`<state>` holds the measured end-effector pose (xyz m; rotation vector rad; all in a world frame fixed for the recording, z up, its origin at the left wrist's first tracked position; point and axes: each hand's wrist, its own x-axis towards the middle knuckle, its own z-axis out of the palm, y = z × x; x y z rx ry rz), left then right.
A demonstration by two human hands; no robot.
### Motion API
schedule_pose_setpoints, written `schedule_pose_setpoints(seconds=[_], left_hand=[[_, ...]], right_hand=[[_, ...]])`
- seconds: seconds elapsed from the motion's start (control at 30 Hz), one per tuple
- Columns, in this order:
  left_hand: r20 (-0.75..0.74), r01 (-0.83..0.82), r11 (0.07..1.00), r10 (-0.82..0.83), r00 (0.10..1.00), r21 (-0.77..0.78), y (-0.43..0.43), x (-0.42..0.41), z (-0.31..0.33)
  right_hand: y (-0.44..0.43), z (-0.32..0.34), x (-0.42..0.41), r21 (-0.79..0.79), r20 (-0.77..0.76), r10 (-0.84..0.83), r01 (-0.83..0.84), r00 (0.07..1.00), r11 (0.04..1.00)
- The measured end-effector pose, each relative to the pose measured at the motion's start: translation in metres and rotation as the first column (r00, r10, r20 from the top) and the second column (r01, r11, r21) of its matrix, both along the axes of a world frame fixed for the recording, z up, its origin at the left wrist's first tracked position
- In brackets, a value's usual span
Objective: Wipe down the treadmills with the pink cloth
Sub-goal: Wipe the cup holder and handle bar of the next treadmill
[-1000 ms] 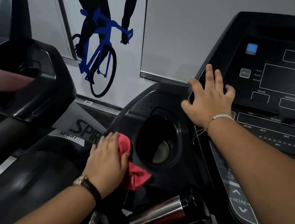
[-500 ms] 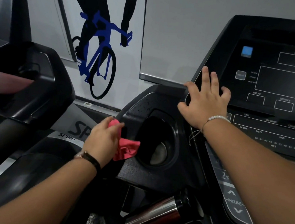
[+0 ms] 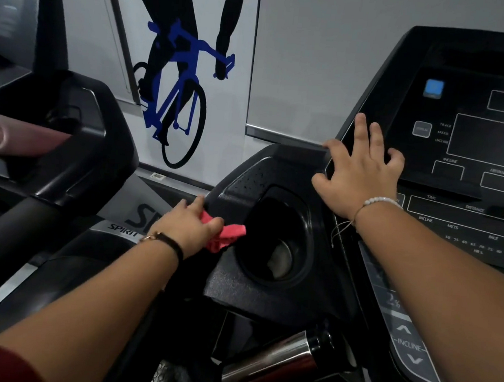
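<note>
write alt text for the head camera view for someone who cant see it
A person's left hand holds a pink cloth against the black plastic beside the cup holder of a treadmill console. The right hand rests with fingers spread on the console's left edge. A blue cyclist graphic is on the wall behind.

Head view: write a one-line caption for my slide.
Treadmill wipe-down: left hand holds the pink cloth against the console housing beside the cup holder; right hand rests on the display panel edge.
</note>
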<state>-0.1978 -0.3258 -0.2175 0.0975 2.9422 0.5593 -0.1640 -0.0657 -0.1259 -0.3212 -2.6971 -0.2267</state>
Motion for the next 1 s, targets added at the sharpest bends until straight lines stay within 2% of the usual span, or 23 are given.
schedule_pose_setpoints(seconds=[0.1, 0.2, 0.27, 0.37, 0.47, 0.57, 0.63, 0.67, 0.77, 0.9, 1.0], left_hand=[[-0.134, 0.09, 0.995, -0.095, 0.986, -0.045, 0.007, 0.025, 0.003], [-0.216, 0.215, 0.973, -0.193, 0.957, 0.082, -0.012, 0.058, -0.005], [-0.155, 0.157, 0.968, -0.127, 0.98, 0.198, -0.022, 0.058, -0.008], [0.002, -0.075, 0.962, 0.077, 0.997, 0.264, -0.017, 0.03, -0.01], [-0.069, -0.14, 0.981, 0.15, 0.986, 0.138, 0.014, 0.014, -0.004], [-0.254, 0.042, 0.993, -0.068, 0.965, -0.107, 0.036, 0.035, 0.0], [-0.253, 0.129, 0.978, -0.168, 0.953, -0.166, 0.035, 0.059, -0.004], [-0.235, 0.13, 0.978, -0.166, 0.958, -0.162, 0.029, 0.068, -0.007], [-0.199, 0.039, 0.994, -0.06, 0.978, -0.106, 0.005, 0.064, -0.018], [0.01, -0.189, 0.975, 0.189, 0.982, 0.116, -0.003, 0.008, -0.019], [-0.022, -0.195, 0.976, 0.198, 0.98, 0.094, 0.02, -0.011, -0.008]], right_hand=[[0.0, 0.001, 0.001, -0.005, -0.002, -0.001, 0.001, 1.0, 1.0], [0.0, -0.001, 0.001, -0.001, -0.001, 0.0, 0.0, 1.0, 1.0], [0.0, 0.0, 0.001, -0.005, 0.002, -0.003, 0.003, 1.0, 1.0], [-0.001, 0.001, 0.001, -0.011, 0.005, 0.0, 0.0, 1.0, 1.0], [-0.001, 0.001, 0.001, -0.015, 0.001, -0.005, 0.005, 1.0, 1.0], [-0.001, 0.0, 0.002, -0.013, 0.003, -0.002, 0.002, 1.0, 1.0], [0.0, 0.0, 0.002, -0.015, 0.0, 0.005, -0.005, 1.0, 1.0], [0.0, 0.0, 0.002, -0.017, -0.002, 0.01, -0.01, 1.0, 1.0], [0.001, 0.0, 0.001, -0.026, -0.008, 0.018, -0.018, 1.0, 0.999], [0.0, 0.0, 0.001, -0.032, -0.012, 0.019, -0.02, 1.0, 0.999], [0.001, 0.0, 0.002, -0.04, -0.013, 0.021, -0.021, 1.0, 0.999]])
